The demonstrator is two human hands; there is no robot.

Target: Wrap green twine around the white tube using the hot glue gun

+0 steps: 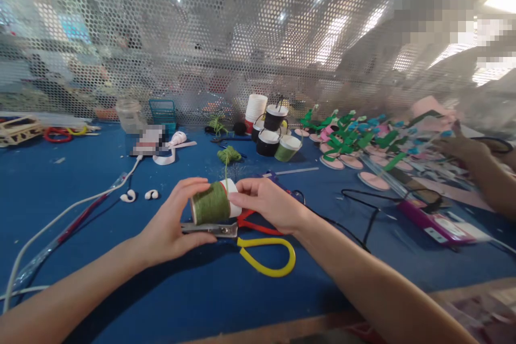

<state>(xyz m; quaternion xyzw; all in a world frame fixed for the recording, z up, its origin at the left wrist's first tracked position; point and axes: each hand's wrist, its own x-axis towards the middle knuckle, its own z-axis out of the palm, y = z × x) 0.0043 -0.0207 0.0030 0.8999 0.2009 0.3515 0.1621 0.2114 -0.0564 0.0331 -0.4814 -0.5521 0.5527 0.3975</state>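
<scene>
A paper cup wound with green yarn [212,204] lies on its side between both hands, just above the blue table [121,274]. My left hand [171,226] grips the cup's wrapped end, fingers curled round it. My right hand [268,203] pinches the cup's white end and the yarn there. A green strand rises from the cup to a loose yarn bundle [229,155] behind it. Scissors with a yellow and a red handle [258,244] lie on the table directly under the hands.
Stacked and single paper cups [269,129] stand at the back centre. Green, pink and blue craft flowers [355,140] cover the right side, where another person's hand [463,148] reaches. White cable [60,215], two earbuds [139,194], a purple tool [435,223] and black cords lie around. A perforated screen backs the table.
</scene>
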